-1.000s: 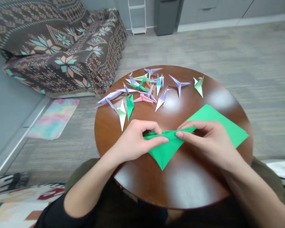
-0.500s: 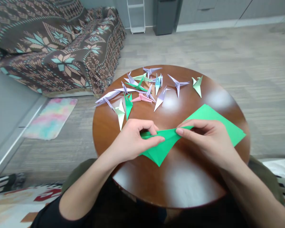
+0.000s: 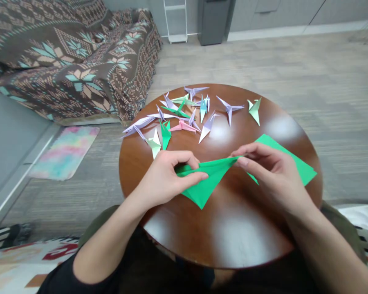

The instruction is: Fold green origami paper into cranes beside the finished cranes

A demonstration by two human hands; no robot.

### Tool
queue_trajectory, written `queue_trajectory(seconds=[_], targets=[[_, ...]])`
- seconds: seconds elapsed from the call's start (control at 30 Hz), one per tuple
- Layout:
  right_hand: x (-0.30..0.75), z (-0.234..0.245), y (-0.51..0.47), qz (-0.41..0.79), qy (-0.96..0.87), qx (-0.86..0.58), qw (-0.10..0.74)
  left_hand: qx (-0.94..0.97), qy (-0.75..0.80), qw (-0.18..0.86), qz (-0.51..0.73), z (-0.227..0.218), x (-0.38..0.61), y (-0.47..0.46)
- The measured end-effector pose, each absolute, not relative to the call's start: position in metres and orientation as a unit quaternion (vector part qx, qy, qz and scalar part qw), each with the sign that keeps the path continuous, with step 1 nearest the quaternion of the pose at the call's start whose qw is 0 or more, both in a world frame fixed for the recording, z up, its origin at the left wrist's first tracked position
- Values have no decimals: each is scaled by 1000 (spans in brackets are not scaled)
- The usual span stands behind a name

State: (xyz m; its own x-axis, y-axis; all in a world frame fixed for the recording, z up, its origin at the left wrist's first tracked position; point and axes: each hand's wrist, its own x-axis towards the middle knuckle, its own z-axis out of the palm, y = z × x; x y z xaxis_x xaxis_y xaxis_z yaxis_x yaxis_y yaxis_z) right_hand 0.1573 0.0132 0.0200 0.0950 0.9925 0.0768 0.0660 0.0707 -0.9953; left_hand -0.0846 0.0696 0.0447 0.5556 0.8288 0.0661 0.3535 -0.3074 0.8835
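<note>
Green folded paper [image 3: 213, 177] is held over the round bench [image 3: 190, 237]

The paper is near the middle, one corner pointing to 6 o'clock. The left hand [image 3: 168, 177] has its grip closed on the 9 o'clock side, with the thumb in front. The right hand [image 3: 272, 171] pinches the 3 o'clock corner, its grip closed between thumb and fingertips. Partly behind this hand, toward 3 o'clock, lie flat green sheets [image 3: 305, 169]. Farther, from 10 to 12 o'clock, there is a group of folded paper birds [image 3: 184, 125], many of them purple. One pale green bird [image 3: 255, 111] sits apart at 1 o'clock. Beyond, at 10 o'clock, is a patterned-cloth sofa [image 3: 86, 81].
</note>
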Motion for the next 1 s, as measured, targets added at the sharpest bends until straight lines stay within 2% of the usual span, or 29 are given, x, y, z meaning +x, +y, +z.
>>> queue_trajectory(seconds=[0.33,0.73,1.0], targets=[[153,18,10,357,-613,-505,491,824,350,377,235,54,-102,77],[156,19,12,362,-627,-559,403,844,335,360,214,57,-109,80],[153,25,12,508,-547,-517,419,863,304,314,253,57,-108,78]])
